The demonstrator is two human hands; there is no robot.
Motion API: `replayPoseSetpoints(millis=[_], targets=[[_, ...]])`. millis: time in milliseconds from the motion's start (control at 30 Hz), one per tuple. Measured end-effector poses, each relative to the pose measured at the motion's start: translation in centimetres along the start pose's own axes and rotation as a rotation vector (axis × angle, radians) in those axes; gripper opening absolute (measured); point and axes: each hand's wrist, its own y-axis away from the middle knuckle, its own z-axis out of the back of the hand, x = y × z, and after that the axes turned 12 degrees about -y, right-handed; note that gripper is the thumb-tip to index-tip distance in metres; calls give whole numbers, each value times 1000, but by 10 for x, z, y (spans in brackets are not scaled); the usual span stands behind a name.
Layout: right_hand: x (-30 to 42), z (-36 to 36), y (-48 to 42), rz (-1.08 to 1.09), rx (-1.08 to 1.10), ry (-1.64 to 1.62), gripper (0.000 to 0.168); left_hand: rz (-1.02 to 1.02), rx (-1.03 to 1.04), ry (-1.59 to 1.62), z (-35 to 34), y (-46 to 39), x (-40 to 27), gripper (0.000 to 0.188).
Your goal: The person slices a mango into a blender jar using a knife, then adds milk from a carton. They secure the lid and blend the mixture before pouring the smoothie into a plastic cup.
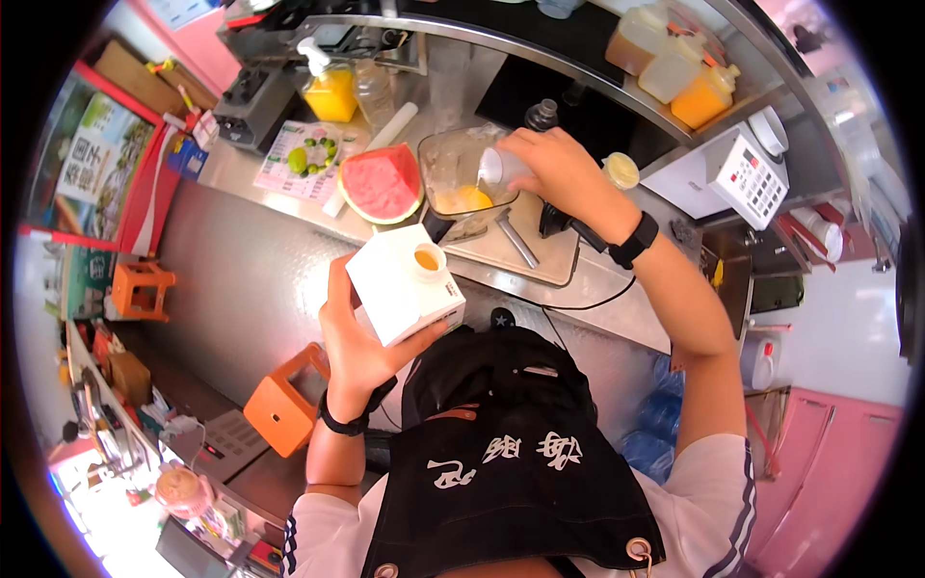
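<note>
My left hand (361, 347) grips a white carton (394, 296) from its side and underside, in front of my apron. The carton's round spout is uncapped, and orange shows inside it. Above the counter my right hand (545, 162) tips a small translucent white cup (498, 167) over the mouth of a clear blender jar (433, 170). Yellow-orange contents lie in the jar. Just left of the jar is a cut piece of watermelon (381, 180), red flesh facing up. A metal-coloured bar-shaped tool (517, 238) rests on a beige cutting board (560, 269).
Small green citrus fruits (311, 159) sit over a printed sheet, near a yellow pump bottle (331, 94). A dark cable (600, 306) hangs past the counter edge. At right stands a white keypad machine (748, 177); jugs (668, 68) fill the shelf above. An orange stool (285, 404) is at lower left.
</note>
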Motion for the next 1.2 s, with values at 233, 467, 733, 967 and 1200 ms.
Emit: replayPoseSetpoints(millis=[233,467,733,967,1200], targets=[[2,-11,75,-320,-470,-672,51,-118,119,81,-36,1,11,81],[-15,-45,208,-570,-815,-1016,49,-151,196,14,-84,21,-3,87],[-98,-100,387,-892,-694,-539,57,-113,281,-78,-190,64,-35,89],[-138,-88,457,-673,-577,-374,59,-101,382,-88,-296,90,-84,83],[-203,-75,515,-972,-442,-24,38,-183,490,-94,-374,100,-123,84]])
